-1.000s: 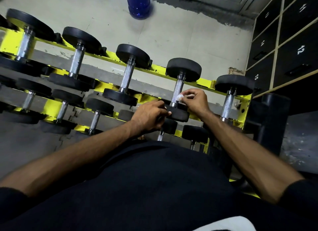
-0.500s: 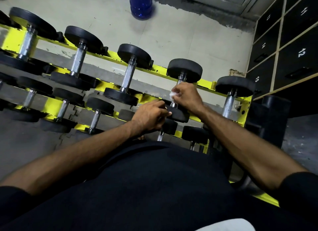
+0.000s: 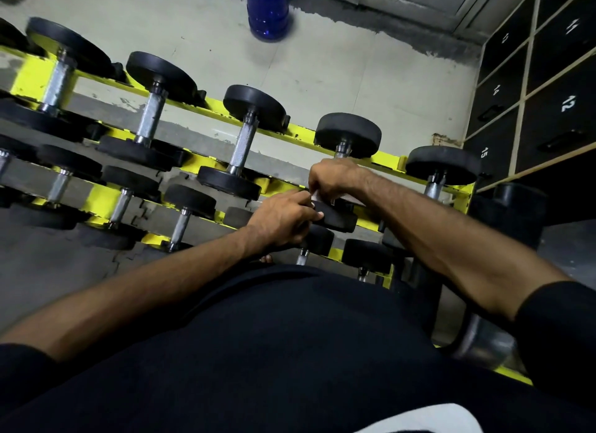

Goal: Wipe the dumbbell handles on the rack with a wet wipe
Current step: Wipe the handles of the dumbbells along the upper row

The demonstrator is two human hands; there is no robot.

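While the right hand (image 3: 335, 181) closes round the handle (image 3: 342, 149) of the fourth top-row dumbbell (image 3: 348, 134), a white sliver of wet wipe (image 3: 315, 196) showing under its fingers, the left hand (image 3: 280, 219) curls over that dumbbell's near plate, steadying it. Wiping looks midway: the yellow rack (image 3: 387, 161) carries many more handles, and nothing tells wiped from unwiped.

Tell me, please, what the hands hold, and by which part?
Right hand: wet wipe wrapped round the dumbbell handle. Left hand: that dumbbell's near head.
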